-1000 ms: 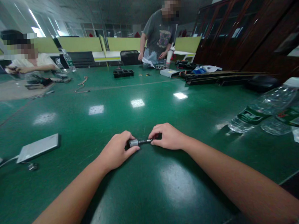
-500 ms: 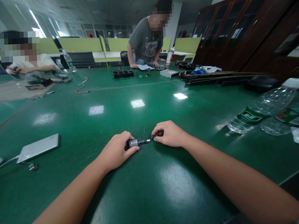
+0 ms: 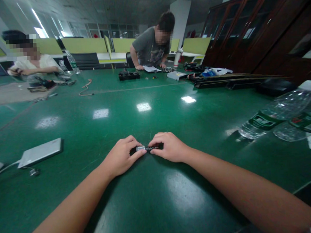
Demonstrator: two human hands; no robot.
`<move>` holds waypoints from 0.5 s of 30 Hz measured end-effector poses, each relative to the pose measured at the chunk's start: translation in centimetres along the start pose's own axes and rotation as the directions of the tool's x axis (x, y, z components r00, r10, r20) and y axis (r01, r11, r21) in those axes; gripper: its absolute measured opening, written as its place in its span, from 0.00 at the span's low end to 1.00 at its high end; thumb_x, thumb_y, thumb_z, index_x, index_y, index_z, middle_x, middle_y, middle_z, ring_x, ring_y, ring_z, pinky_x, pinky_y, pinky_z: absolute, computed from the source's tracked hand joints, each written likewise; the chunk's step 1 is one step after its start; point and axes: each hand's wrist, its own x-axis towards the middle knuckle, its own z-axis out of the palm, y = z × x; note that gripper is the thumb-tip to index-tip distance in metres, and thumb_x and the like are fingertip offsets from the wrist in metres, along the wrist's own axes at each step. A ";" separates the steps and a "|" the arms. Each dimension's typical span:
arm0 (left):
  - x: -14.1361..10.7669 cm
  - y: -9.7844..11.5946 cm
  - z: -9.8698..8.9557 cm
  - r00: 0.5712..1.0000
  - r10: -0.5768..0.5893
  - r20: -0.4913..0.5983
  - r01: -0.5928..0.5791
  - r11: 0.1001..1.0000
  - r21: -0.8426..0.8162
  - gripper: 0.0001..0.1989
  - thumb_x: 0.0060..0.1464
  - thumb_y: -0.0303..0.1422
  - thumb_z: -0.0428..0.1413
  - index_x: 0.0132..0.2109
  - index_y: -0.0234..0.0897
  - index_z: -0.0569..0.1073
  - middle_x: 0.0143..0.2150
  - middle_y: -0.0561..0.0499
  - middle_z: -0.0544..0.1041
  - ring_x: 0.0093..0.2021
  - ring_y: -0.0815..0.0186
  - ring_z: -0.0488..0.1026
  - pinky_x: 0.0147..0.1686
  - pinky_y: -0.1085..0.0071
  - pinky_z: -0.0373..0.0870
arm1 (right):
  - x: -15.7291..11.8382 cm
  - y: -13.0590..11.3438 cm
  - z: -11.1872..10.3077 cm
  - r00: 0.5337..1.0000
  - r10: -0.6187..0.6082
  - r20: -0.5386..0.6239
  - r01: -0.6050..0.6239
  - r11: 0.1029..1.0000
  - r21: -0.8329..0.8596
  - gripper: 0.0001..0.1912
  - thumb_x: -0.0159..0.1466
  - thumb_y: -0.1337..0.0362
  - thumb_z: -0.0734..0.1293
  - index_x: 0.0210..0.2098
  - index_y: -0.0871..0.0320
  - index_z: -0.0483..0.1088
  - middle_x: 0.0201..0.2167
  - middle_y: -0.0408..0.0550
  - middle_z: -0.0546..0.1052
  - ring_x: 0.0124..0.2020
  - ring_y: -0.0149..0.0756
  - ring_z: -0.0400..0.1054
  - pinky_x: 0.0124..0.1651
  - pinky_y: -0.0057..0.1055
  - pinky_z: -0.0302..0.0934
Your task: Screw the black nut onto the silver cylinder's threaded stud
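My left hand [image 3: 122, 155] pinches a small silver cylindrical part [image 3: 140, 149] between thumb and fingers, just above or on the green table. Its thin shaft points to the right and is now covered. A dark coil spring [image 3: 149, 148] lies in line with the cylinder, apparently around that shaft. My right hand [image 3: 171, 147] grips the spring's right end with thumb and fingertips. Both hands are close together, with the spring bridging the small gap between them. The far end of the spring is partly hidden by my right fingers.
On the left lie a silver flat box [image 3: 41, 153] with a white cable and a small metal piece [image 3: 34, 172]. Two water bottles [image 3: 270, 119] stand right. Across the table [image 3: 139, 197] are a black tray [image 3: 128, 75], black rails [image 3: 221, 81] and two people.
My right hand has moved left towards my left hand, bringing the spring over the exposed shaft. My left hand has stayed nearly still. The standing person has bent lower.
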 end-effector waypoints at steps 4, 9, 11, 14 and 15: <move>-0.1 0.1 0.0 1.000 0.018 -0.014 -0.018 1.000 0.022 0.18 0.58 0.44 0.57 0.51 0.39 0.73 0.42 0.48 0.76 0.42 0.58 0.73 0.44 0.63 0.67 | 0.2 -0.4 0.6 1.000 0.000 -0.022 0.000 1.000 -0.014 0.08 0.57 0.70 0.72 0.38 0.59 0.78 0.30 0.46 0.77 0.33 0.32 0.69 0.38 0.28 0.61; -0.1 0.0 0.1 1.000 0.013 -0.002 -0.013 1.000 0.024 0.12 0.58 0.41 0.58 0.44 0.39 0.72 0.39 0.50 0.76 0.41 0.59 0.72 0.43 0.63 0.66 | 0.3 -0.4 0.6 0.999 0.008 -0.039 -0.007 1.000 0.016 0.09 0.56 0.70 0.73 0.37 0.58 0.78 0.31 0.45 0.77 0.34 0.33 0.69 0.39 0.29 0.61; -0.1 -0.1 0.1 1.000 0.002 -0.005 -0.002 1.000 0.022 0.12 0.58 0.41 0.58 0.44 0.38 0.71 0.39 0.50 0.76 0.41 0.59 0.72 0.43 0.63 0.65 | 0.3 -0.4 0.6 0.999 0.019 -0.041 -0.017 0.999 0.043 0.09 0.55 0.71 0.73 0.37 0.58 0.78 0.32 0.45 0.77 0.34 0.32 0.69 0.39 0.29 0.61; -0.1 -0.2 0.2 1.000 -0.004 -0.005 0.004 1.000 0.025 0.11 0.58 0.40 0.57 0.44 0.38 0.71 0.39 0.49 0.75 0.40 0.59 0.72 0.42 0.63 0.65 | 0.3 -0.7 0.7 0.999 0.037 -0.035 -0.035 0.997 0.066 0.10 0.55 0.69 0.73 0.38 0.59 0.78 0.32 0.46 0.78 0.34 0.33 0.69 0.39 0.29 0.61; -0.1 -0.2 0.2 1.000 -0.004 -0.005 0.004 1.000 0.025 0.11 0.59 0.40 0.57 0.44 0.38 0.71 0.40 0.49 0.75 0.40 0.59 0.72 0.42 0.63 0.65 | 0.3 -0.7 0.7 0.999 0.040 -0.033 -0.038 0.998 0.058 0.11 0.55 0.68 0.73 0.39 0.59 0.78 0.32 0.46 0.78 0.34 0.33 0.69 0.39 0.29 0.61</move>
